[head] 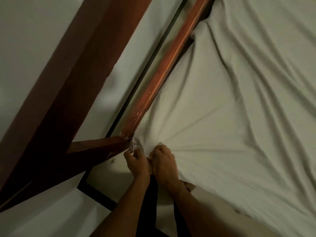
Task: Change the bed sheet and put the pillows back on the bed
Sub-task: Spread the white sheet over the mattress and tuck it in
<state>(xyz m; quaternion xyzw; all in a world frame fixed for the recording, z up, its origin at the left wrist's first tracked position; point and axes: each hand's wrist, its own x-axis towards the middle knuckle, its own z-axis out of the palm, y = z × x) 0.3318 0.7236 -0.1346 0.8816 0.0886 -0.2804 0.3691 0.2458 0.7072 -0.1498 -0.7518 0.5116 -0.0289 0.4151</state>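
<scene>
**Sheet Corner in Hand; Tucking and Pillows Outstanding**

We find the work at one corner of the bed. A pale sheet (pixel 222 117) lies spread over the whole of the sleeping area that the view takes in. It runs up against the wooden side rail (pixel 164 69) and down to the joint (pixel 125 135) where that rail meets the end rail (pixel 95 146).

The left hand (pixel 136 161) has its fingers curled and pinches a fold of cloth right at the frame joint. The right hand (pixel 164 163) sits just beside it, touching or nearly so, closed into a fist round a bunch of the same cloth. Creases fan out from this grip across the bed, so we judge the cloth to be under tension.

On progress, we judge the laying-out stage complete in the area seen. Fitting is not complete: long ridges and slack folds cross the sheet towards the far side, and near the top of the side rail the edge stands loose, with a dark gap showing. We cannot tell whether this is the fresh sheet going on or the used one coming off. The spread and the pull at the corner suggest fitting.

No pillows appear anywhere in view. Their return is outstanding, as are this corner's securing, the smoothing of the surface creases, and any corners beyond the picture.
</scene>
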